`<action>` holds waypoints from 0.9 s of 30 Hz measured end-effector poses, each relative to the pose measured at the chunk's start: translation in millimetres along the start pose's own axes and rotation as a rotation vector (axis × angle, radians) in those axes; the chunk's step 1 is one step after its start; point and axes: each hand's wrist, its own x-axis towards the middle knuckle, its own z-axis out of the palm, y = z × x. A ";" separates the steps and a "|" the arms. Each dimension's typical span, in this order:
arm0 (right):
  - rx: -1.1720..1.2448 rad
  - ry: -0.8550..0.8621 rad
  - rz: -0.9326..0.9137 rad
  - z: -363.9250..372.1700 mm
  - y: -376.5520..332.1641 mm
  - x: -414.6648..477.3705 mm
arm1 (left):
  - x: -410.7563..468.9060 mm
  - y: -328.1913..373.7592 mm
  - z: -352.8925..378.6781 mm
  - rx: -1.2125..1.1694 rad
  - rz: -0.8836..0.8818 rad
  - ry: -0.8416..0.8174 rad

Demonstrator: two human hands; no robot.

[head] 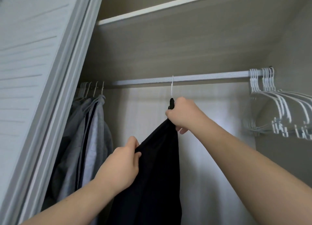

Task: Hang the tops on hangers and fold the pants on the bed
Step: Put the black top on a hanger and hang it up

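Note:
A black top hangs from a white hanger whose hook sits over the closet rail. My right hand grips the top at the hanger's neck, just under the hook. My left hand pinches the garment's left shoulder edge lower down and to the left. The hanger's body is hidden inside the fabric and under my right hand.
Grey and dark tops hang at the rail's left end beside the sliding closet door. Several empty white hangers are bunched at the rail's right end. A shelf runs above the rail.

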 end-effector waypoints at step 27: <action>0.543 -0.233 -0.291 225.7 -126.9 137.0 | 21.1 -81.4 -81.8 1.178 0.098 -0.091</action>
